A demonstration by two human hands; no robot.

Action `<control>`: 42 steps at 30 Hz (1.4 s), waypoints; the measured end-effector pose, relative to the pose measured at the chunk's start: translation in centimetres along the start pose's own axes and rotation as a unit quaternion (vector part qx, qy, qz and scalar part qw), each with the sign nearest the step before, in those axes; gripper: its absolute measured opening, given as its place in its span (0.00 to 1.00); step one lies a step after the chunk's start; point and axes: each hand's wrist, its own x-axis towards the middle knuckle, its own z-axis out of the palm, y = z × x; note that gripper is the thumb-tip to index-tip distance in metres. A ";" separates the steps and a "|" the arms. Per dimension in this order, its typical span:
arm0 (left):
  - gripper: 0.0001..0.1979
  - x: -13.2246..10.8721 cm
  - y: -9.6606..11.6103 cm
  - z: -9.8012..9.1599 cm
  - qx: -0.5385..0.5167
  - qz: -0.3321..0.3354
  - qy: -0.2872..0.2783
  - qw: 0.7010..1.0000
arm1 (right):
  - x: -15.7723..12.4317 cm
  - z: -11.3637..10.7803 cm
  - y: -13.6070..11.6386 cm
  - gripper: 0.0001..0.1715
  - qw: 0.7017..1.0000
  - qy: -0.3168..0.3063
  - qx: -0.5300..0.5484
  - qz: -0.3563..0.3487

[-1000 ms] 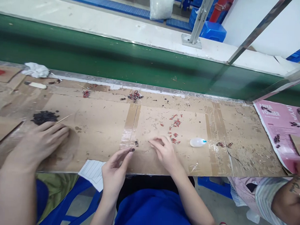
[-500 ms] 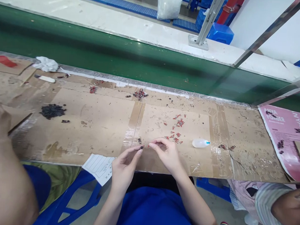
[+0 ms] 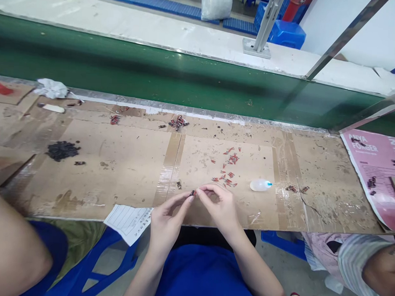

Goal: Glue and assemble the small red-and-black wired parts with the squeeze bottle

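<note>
My left hand (image 3: 169, 214) pinches a small black part (image 3: 192, 193) between thumb and fingertips. Against it, my right hand (image 3: 219, 205) holds a tiny red piece (image 3: 195, 192) in a pinch; the two pieces meet, though fingertips cover most of both. Just beyond my left fingers lies a small dark part (image 3: 179, 185) on the cardboard. Past my right hand is a loose scatter of small red pieces (image 3: 232, 159). A translucent squeeze bottle (image 3: 260, 185) with a blue tip lies on its side to the right.
Farther left sits a heap of black parts (image 3: 63, 151). A pile of red-and-dark pieces (image 3: 179, 122) lies by the back edge, below the green panel (image 3: 187, 83). A paper slip (image 3: 128, 223) hangs over the front edge. Other people's arms show at left (image 3: 15, 245) and right (image 3: 379, 266).
My hands have come together, bringing the red piece up to the black part. The camera view has shifted slightly.
</note>
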 end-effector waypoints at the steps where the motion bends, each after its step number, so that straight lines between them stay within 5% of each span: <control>1: 0.13 0.0 0.0 0.1 -0.001 -0.001 -0.001 1.000 | -0.1 -0.1 0.0 0.06 1.000 -0.001 -0.009 -0.011; 16: 0.12 -0.2 0.9 0.8 -0.052 -0.025 -0.030 0.998 | -1.4 0.5 0.6 0.08 0.980 0.064 -0.068 -0.178; 25: 0.11 0.0 1.3 0.7 -0.007 0.017 -0.087 0.996 | -1.4 -1.2 0.6 0.04 0.986 -0.008 0.139 0.092; 31: 0.11 0.4 2.1 0.7 -0.003 0.012 -0.127 0.992 | -0.9 -2.8 -0.5 0.05 0.994 -0.002 0.093 0.049; 42: 0.09 0.7 2.2 1.0 -0.004 0.019 -0.075 0.997 | -1.1 -2.4 0.1 0.06 0.975 -0.002 0.164 0.150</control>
